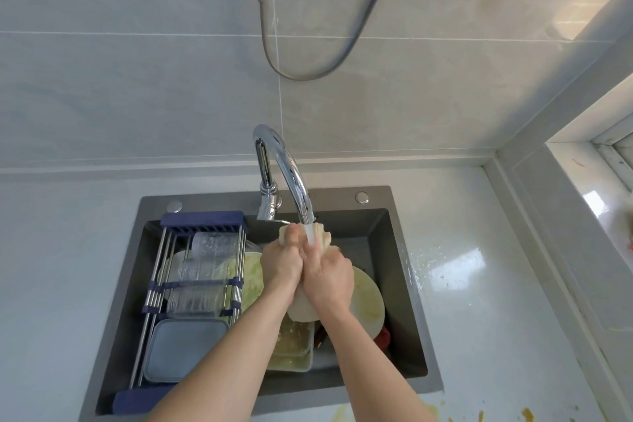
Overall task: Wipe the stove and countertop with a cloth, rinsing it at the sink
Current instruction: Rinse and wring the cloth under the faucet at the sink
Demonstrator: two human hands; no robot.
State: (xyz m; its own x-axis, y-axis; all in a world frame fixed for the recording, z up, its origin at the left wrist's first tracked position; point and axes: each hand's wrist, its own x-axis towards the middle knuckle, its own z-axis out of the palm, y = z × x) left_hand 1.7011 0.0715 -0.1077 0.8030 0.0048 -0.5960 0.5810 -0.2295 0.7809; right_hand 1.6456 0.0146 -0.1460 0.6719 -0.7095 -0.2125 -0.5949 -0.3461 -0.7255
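Your left hand [281, 267] and right hand [329, 279], pressed together, both grip the pale cloth [303, 310] over the sink [404, 271]. Water runs from the tap [291, 171] onto it. Drying rack [191, 281] with glasses at left; dirty plate [368, 301] beneath your hands.

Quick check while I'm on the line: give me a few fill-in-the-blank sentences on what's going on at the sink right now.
1. Both hands, left hand and right hand, grip the ____.
2. Water runs onto the cloth from the ____.
3. The glasses lie on a rack across the sink's ____ side.

Missing words: cloth; faucet; left
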